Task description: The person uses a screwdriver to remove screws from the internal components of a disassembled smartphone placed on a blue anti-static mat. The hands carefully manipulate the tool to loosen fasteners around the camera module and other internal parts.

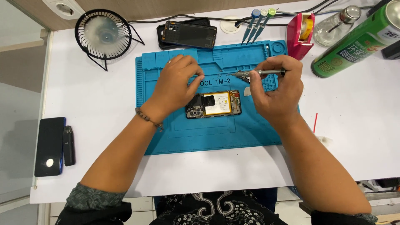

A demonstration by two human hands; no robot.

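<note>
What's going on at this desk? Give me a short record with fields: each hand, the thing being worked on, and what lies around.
Left hand: left hand curled over the blue work mat, just above the opened phone
Right hand: right hand with its grip on a slim metal screwdriver, tip pointing left
Worked item: opened phone, back removed, yellow battery showing, lying flat on the mat
Around: small black fan, phone back cover, green spray can, dark phone at the table's left edge
</note>
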